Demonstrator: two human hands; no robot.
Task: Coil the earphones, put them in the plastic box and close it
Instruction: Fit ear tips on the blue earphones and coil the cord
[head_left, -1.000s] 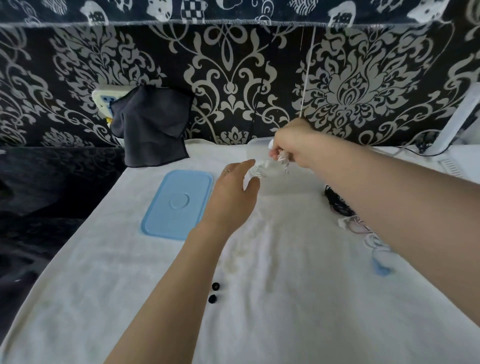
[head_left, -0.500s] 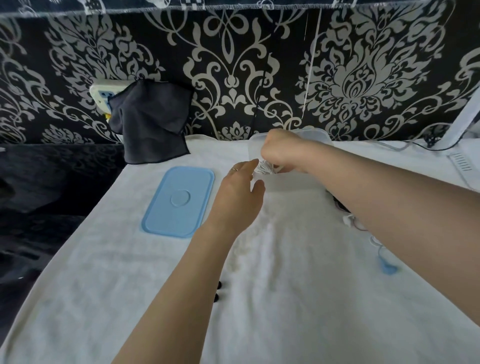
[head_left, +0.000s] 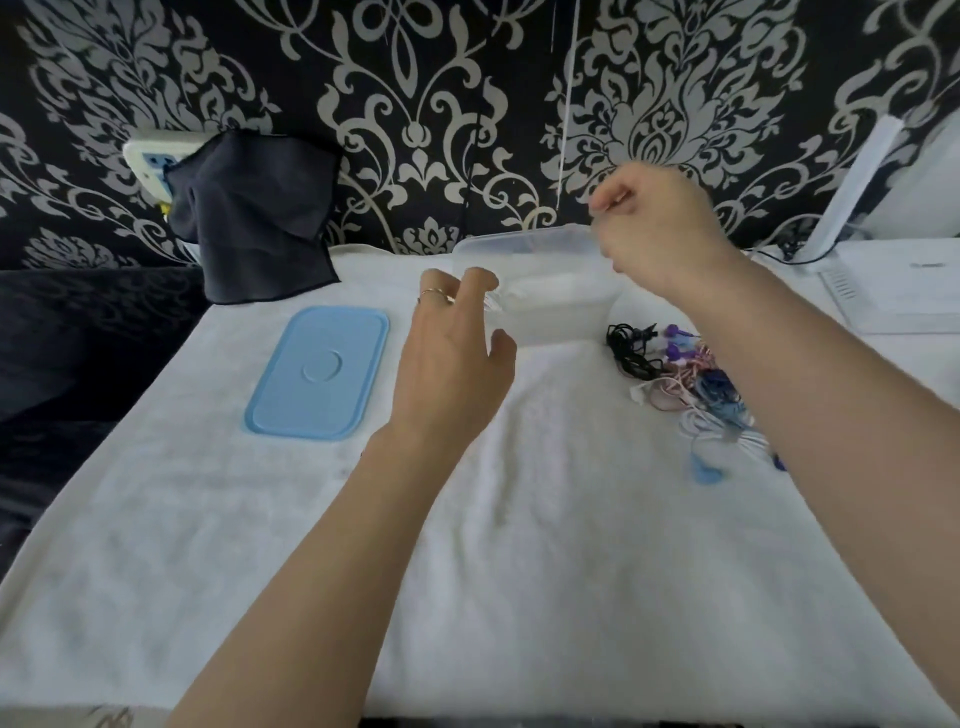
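Lifted clear of the translucent rectangular plastic box (head_left: 540, 291) now, the right hand (head_left: 660, 228), where half a second ago it was down at the box's near-left corner with a small white coil pinched in its fingertips. No coil in that hand any more; something pale and wiry lies inside the box at its left end, too washed out to identify for certain, so probably one coil delivered. Loosely curled, fingers half bent, thumb near forefinger, gripping nothing visible, hovering above the box's right rim at about 1 o'clock from picture centre.

Left hand (head_left: 452, 358) spread and relaxed, ring on one finger, fingertips at the box's left wall, just touching or just short of it; cannot tell which. Nothing held.

Box at 12 o'clock on the white towel-covered surface (head_left: 519, 545), open. Flat light-blue rounded lid (head_left: 318, 373) well apart at 10 o'clock. Tangle of black, purple, pink, white and blue earphones (head_left: 680, 384) at 2 o'clock, beside the box's right end, not yet coiled. Closing probably some way off.
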